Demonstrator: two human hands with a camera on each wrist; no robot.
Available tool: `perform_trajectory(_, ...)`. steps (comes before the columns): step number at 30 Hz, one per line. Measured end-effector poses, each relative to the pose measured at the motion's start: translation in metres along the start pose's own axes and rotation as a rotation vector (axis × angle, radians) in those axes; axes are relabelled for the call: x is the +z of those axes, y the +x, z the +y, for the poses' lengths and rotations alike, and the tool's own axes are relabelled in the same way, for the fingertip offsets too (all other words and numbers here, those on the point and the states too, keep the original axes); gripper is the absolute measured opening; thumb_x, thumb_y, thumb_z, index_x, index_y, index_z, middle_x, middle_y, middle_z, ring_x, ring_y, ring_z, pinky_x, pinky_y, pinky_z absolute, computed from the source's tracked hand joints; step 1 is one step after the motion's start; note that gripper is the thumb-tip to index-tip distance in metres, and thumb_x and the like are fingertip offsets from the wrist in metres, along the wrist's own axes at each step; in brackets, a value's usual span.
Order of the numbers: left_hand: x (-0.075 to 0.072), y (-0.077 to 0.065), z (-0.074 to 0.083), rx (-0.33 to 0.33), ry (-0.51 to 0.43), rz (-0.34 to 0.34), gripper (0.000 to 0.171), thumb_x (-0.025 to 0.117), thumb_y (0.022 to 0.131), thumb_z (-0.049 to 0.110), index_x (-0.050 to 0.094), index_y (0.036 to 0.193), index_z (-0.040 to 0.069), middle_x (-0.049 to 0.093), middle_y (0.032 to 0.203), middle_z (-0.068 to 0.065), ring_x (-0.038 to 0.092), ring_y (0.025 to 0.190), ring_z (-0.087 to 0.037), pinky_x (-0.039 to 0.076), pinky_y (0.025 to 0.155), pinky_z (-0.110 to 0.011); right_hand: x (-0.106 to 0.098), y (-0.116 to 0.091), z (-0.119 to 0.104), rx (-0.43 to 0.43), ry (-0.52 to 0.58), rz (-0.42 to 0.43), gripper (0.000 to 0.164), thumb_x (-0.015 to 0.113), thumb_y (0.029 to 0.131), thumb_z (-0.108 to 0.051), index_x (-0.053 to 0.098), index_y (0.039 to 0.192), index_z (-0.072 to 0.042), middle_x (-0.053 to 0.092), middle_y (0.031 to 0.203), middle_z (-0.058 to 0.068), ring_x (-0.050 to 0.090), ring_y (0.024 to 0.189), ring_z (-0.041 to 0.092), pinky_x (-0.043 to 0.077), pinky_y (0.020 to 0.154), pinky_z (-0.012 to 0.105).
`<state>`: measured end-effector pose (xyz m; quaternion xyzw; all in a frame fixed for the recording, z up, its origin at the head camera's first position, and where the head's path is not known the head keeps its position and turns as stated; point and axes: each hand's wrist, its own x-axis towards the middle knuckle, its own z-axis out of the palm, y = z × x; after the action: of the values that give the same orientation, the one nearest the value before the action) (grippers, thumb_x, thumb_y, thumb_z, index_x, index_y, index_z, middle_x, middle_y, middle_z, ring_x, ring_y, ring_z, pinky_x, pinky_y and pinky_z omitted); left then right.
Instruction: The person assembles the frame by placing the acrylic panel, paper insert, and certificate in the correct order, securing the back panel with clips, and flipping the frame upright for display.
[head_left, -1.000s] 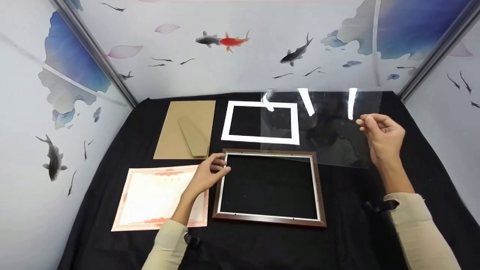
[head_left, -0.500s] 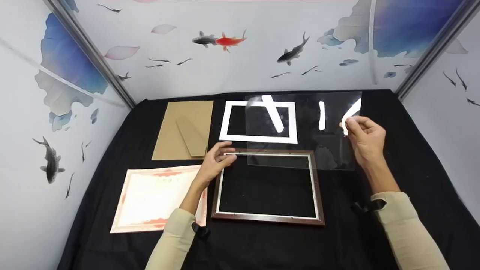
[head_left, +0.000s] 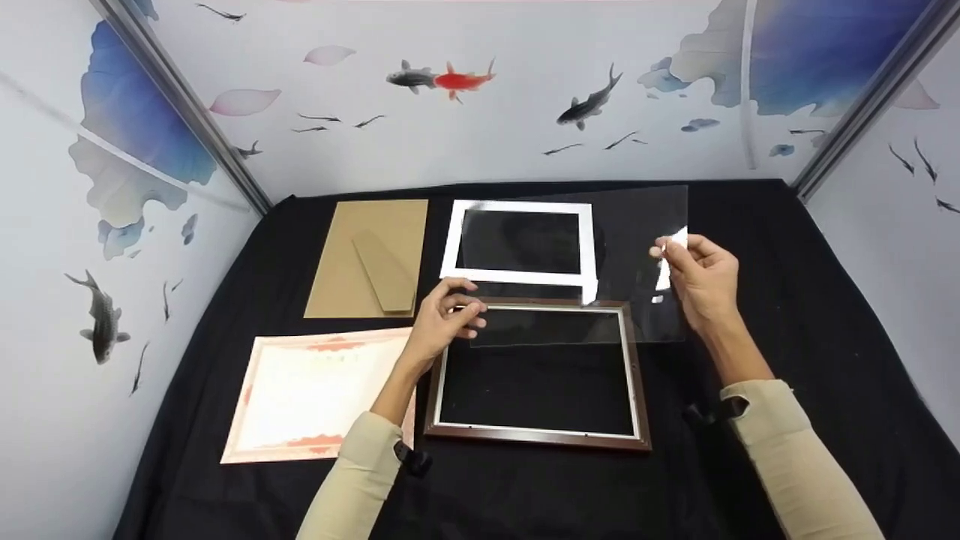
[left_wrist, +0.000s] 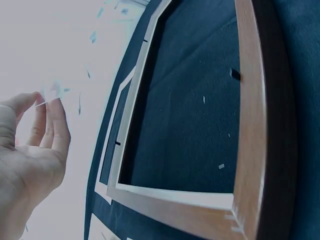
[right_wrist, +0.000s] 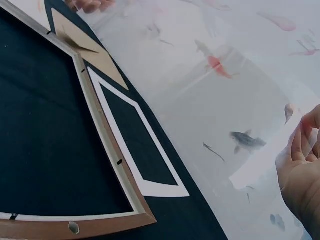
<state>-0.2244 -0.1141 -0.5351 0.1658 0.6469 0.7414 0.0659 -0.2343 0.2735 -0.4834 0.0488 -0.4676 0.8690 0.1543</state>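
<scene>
Right hand [head_left: 703, 279] pinches clear sheet [head_left: 628, 262]; cannot tell whether left hand [head_left: 441, 319] does. Best kept level, left and right

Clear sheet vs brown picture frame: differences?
The clear sheet is see-through; the brown picture frame is opaque. The sheet is held up by the right hand; the frame lies on black cloth. The sheet is a pane; the frame surrounds an opening. Both are rectangular.

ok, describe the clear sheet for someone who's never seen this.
Find the brown frame on the black cloth. In the head view, the clear sheet overlaps its far rail, held by the right hand. Unlike the white mat showing through it, it's transparent and has no opening.
</scene>
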Motion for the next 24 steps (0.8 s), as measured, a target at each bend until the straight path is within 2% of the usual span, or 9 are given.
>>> perform_trajectory(4,-0.008,-0.006,0.001,0.006,0.001,-0.010,0.035,0.064,0.099,0.002,0.048,0.129,-0.006,0.065,0.103,-0.030,0.071,0.078,-0.025,0.058,0.062,-0.029,-0.011,-0.005,0.007,0.059,-0.018,-0.141,0.015,0.063,0.097,0.007,0.063,0.108,0.016,0.070,0.100,0.022,0.071,0.087,0.027,0.058,0.072,0.028)
perform_trajectory(7,-0.015,-0.013,0.000,-0.008,0.009,-0.005,0.034,0.064,0.100,0.002,0.049,0.130,-0.005,0.067,0.100,-0.024,0.070,0.077,-0.025,0.057,0.061,-0.027,-0.023,-0.013,0.012,0.128,-0.072,-0.250,0.020,0.058,0.100,0.007,0.058,0.117,0.016,0.068,0.104,0.021,0.070,0.091,0.028,0.058,0.074,0.031)
perform_trajectory(9,-0.021,-0.017,-0.001,-0.022,0.006,0.004,0.035,0.063,0.100,0.002,0.049,0.131,-0.004,0.068,0.099,-0.021,0.069,0.077,-0.023,0.056,0.060,-0.026,-0.029,-0.018,0.017,0.151,-0.133,-0.273,0.023,0.058,0.099,0.008,0.056,0.120,0.018,0.068,0.103,0.020,0.069,0.090,0.027,0.058,0.073,0.031)
perform_trajectory(11,-0.024,-0.021,-0.005,-0.041,-0.002,0.014,0.037,0.062,0.100,0.001,0.047,0.133,-0.005,0.068,0.097,-0.019,0.069,0.076,-0.021,0.055,0.060,-0.025,-0.034,-0.026,0.022,0.172,-0.183,-0.271,0.026,0.059,0.098,0.009,0.053,0.121,0.021,0.067,0.101,0.020,0.069,0.089,0.026,0.058,0.072,0.030)
perform_trajectory(16,-0.028,-0.033,-0.016,-0.086,-0.021,0.045,0.040,0.062,0.100,0.001,0.044,0.135,-0.006,0.065,0.100,-0.032,0.069,0.075,-0.020,0.055,0.060,-0.025,-0.044,-0.046,0.037,0.234,-0.242,-0.222,0.033,0.062,0.096,0.010,0.047,0.119,0.028,0.068,0.097,0.020,0.069,0.083,0.023,0.058,0.068,0.028)
perform_trajectory(18,-0.028,-0.039,-0.020,-0.107,-0.003,0.056,0.039,0.063,0.100,0.001,0.047,0.134,-0.005,0.062,0.102,-0.037,0.069,0.076,-0.021,0.056,0.060,-0.026,-0.047,-0.054,0.043,0.253,-0.262,-0.203,0.034,0.063,0.096,0.009,0.046,0.118,0.029,0.068,0.095,0.020,0.069,0.082,0.022,0.058,0.068,0.028)
perform_trajectory(24,-0.028,-0.051,-0.028,-0.177,0.078,0.096,0.043,0.067,0.097,-0.001,0.048,0.135,-0.006,0.062,0.101,-0.036,0.070,0.075,-0.023,0.057,0.059,-0.027,-0.056,-0.072,0.053,0.290,-0.347,-0.181,0.036,0.067,0.095,0.006,0.049,0.117,0.028,0.066,0.095,0.026,0.069,0.082,0.021,0.059,0.068,0.029)
